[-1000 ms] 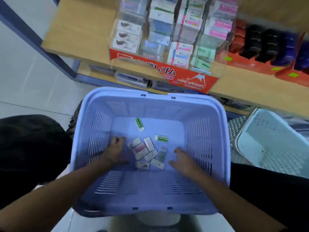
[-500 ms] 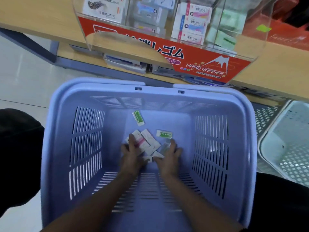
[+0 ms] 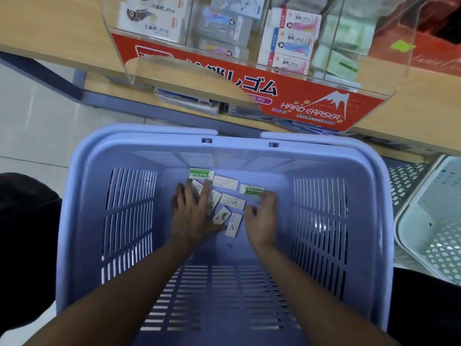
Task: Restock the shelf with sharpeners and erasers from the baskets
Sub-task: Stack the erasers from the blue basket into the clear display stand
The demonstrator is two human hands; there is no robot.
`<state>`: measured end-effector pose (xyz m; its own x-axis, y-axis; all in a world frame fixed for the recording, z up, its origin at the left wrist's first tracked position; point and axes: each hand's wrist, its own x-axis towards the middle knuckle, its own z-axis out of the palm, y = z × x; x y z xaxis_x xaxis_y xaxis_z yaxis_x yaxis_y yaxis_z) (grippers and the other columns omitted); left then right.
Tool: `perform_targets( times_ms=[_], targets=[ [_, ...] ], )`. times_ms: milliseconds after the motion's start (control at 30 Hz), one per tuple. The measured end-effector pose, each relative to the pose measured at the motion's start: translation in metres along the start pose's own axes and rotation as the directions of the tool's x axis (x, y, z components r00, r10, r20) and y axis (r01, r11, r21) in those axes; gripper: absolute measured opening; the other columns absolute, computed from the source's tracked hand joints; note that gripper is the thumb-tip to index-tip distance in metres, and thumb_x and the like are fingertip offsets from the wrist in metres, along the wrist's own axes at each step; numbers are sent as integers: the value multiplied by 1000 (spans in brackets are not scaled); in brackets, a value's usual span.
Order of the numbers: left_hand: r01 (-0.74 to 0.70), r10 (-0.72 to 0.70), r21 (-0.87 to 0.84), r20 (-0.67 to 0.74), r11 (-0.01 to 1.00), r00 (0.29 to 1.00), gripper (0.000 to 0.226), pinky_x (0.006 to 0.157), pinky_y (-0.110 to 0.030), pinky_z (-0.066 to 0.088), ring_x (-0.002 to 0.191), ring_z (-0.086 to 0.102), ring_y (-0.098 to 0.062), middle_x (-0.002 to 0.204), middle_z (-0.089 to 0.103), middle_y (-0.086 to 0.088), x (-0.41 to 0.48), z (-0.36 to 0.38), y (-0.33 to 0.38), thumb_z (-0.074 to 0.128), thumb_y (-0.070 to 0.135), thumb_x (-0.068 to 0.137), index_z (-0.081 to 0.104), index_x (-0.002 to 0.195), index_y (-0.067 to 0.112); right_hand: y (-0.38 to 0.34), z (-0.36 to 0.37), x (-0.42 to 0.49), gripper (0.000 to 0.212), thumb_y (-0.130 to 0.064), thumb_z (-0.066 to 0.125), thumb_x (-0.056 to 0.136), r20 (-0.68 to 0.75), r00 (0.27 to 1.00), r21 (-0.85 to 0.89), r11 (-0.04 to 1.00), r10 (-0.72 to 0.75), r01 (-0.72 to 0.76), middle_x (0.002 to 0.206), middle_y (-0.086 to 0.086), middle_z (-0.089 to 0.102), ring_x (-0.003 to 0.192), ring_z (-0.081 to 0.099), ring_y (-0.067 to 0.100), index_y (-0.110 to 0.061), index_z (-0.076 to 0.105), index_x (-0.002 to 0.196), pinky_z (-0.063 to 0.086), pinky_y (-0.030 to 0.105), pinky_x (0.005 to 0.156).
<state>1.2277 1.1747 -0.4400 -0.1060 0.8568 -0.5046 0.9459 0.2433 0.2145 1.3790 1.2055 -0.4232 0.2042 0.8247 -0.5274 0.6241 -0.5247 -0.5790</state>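
Head view: both forearms reach down into the basket (image 3: pixel 82 196) from its near rim. The left hand (image 3: pixel 190 216) lies palm down on the basket floor, left of centre. Its fingers (image 3: pixel 205 193) are released, straight and spread, pressing flat on the left part of a cluster of erasers (image 3: pixel 233 201). The right hand (image 3: pixel 263 221) is at the basket centre, right of the cluster, with its fingers (image 3: pixel 270 197) curled. The fingertips meet the right end of a green eraser (image 3: pixel 250 190); it cannot be told whether they grasp it.

Basket contents: the white-sleeved erasers lie loose, at mixed angles, between the two hands. A second green eraser (image 3: pixel 201 174) lies at the foot of the basket's far wall, just beyond the left fingertips.

Surroundings: beyond the basket's far rim stands a wooden shelf (image 3: pixel 50 33). It carries a clear display (image 3: pixel 294 96) with a red front panel marked HARD ERASER; its compartments hold stacked erasers in sleeves. To the right of the basket, a white basket (image 3: pixel 424 221) is partly in view. Pale floor (image 3: pixel 37 126) shows to the left of the basket.
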Motion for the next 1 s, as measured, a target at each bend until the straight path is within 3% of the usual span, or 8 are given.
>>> perform_targets(
  times_ms=[100, 233, 467, 667, 733, 833, 933, 1000],
  targets=[
    [-53, 55, 39, -44, 998, 998, 111, 71, -51, 50, 104, 53, -46, 123, 49, -28, 2, -3, -1, 78, 70, 42, 37, 136, 28, 6, -8, -3, 46, -20, 64, 84, 242, 945, -369, 880, -220, 299, 121, 10, 40, 97, 56, 31, -15, 45, 126, 51, 41, 79],
    [-29, 32, 65, -40, 997, 999, 100, 60, -45, 49, 96, 48, -40, 113, 48, -25, 8, -3, 6, 75, 65, 43, 42, 132, 33, 5, 2, -6, 69, -37, 68, 83, 377, 917, -527, 784, -130, 327, 135, 6, 28, 111, 51, 27, -29, 30, 139, 50, 36, 84],
    [-36, 38, -125, 13, 992, 999, 69, 68, -45, 51, 98, 49, -43, 115, 45, -22, 6, -4, 6, 69, 40, 69, 45, 133, 28, -2, 19, -7, 42, -20, 69, 81, 214, 974, -201, 973, -73, 117, 125, 3, 34, 95, 59, 27, -20, 46, 116, 49, 33, 76],
    [53, -41, -154, 84, 987, 996, 31, 66, -39, 45, 92, 56, -38, 116, 42, -14, 1, -17, 18, 55, 20, 90, 47, 119, 18, -6, 21, -11, 33, 3, 62, 82, 168, 985, 79, 997, -26, 13, 109, -1, 38, 88, 50, 9, -21, 49, 100, 46, 21, 82],
    [77, -57, -263, 81, 962, 995, 24, 67, -36, 44, 88, 55, -35, 113, 41, -11, 0, -15, 15, 52, 14, 90, 46, 114, 18, -5, 17, -9, 31, 7, 61, 81, 162, 986, 153, 988, -30, 5, 108, 2, 42, 94, 51, 12, -19, 55, 99, 48, 31, 90],
    [116, -94, -601, 68, 791, 993, 24, 61, -27, 37, 76, 53, -25, 95, 47, -5, -2, -19, 10, 61, 14, 88, 50, 108, 21, -7, 4, -6, 30, 9, 60, 81, 166, 986, 233, 970, 26, -65, 109, 9, 50, 88, 54, 17, -18, 58, 93, 51, 28, 82],
    [278, -118, -909, 253, 312, 960, 64, 49, -24, 49, 67, 54, -17, 81, 57, -1, -5, -42, 8, 61, -1, 87, 30, 131, 35, -20, -16, -9, 26, 11, 58, 84, 236, 967, 403, 895, 99, -190, 99, 5, 59, 68, 53, 12, -12, 56, 96, 45, 16, 55],
    [376, -110, -925, 369, 48, 923, 66, 56, -28, 53, 69, 58, -14, 84, 59, 2, -15, -59, 14, 60, 0, 88, 24, 130, 36, -32, -29, -16, 24, 9, 57, 86, 300, 949, 447, 865, 96, -229, 87, 0, 58, 62, 51, 10, -10, 54, 99, 43, 21, 54]
  ],
)
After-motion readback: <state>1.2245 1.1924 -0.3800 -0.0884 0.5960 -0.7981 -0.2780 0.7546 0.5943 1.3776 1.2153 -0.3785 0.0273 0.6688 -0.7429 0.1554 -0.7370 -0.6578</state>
